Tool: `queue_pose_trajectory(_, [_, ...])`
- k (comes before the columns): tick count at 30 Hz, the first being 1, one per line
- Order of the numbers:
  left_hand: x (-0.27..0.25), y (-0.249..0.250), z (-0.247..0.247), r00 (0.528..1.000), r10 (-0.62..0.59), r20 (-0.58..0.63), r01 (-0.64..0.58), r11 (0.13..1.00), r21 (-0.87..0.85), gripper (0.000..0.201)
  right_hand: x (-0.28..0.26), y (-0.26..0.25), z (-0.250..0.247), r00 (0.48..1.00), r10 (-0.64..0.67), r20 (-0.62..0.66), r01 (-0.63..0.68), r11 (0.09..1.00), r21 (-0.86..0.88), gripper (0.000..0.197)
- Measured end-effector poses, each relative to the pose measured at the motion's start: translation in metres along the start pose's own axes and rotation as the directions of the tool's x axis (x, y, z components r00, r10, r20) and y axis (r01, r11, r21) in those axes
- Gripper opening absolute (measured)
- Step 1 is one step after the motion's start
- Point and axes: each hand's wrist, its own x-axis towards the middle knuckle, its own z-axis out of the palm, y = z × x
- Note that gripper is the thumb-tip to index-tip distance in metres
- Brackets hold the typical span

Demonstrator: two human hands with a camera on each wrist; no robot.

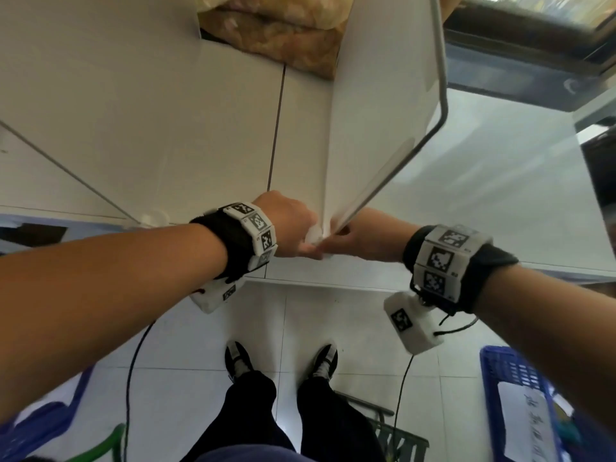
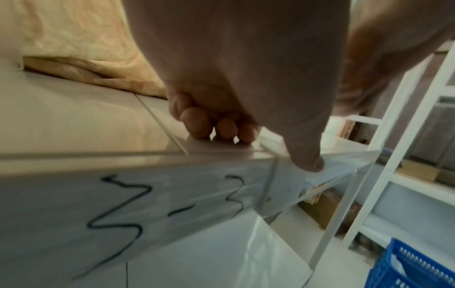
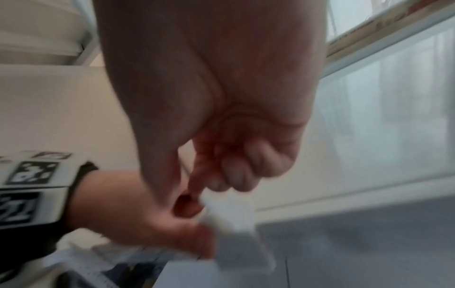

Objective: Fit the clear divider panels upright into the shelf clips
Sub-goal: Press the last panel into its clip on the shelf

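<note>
Clear divider panel [image 1: 383, 105] stands upright at the shelf's [image 1: 133, 95] front edge, its long axis running away from both hands. Left hand [image 2: 221, 109] fingers curl onto the shelf, thumb pressing the clip [image 2: 280, 187]. Right hand [image 3: 221, 155] pinches the panel's near corner, blurred.

Divider panel [image 1: 383, 105] stands on shelf [image 1: 133, 111], bags [image 1: 276, 31] behind.

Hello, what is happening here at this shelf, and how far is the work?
A person stands at a white shelf and fits a clear plastic divider panel, which stands upright. Both hands meet at its near bottom corner: the left hand and the right hand pinch a small clear clip on the shelf's front edge.
</note>
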Motion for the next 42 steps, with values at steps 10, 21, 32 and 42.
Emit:
queue_pose_trajectory(10, [0.008,-0.016,0.002,0.988,0.075,0.138,-0.059,0.992,-0.115,0.047,0.034,0.029,-0.005,0.995,-0.041,0.094,0.065,0.961,-0.267,0.043])
queue_pose_trajectory(21, [0.013,-0.018,0.001,0.984,0.069,0.167,-0.048,0.991,-0.127,0.043,0.045,0.043,0.001,0.999,-0.045,-0.01,0.042,0.975,-0.219,0.049])
queue_pose_trajectory(32, [0.012,-0.017,-0.004,0.983,0.046,0.179,-0.021,0.99,-0.141,0.044,0.051,0.038,-0.003,1.0,0.02,0.009,-0.018,0.979,-0.205,0.051])
queue_pose_trajectory(42, [-0.004,-0.011,-0.026,0.972,0.0,0.237,0.039,0.987,-0.157,0.03,0.032,0.027,-0.004,0.998,0.052,0.033,-0.043,0.974,-0.224,0.041])
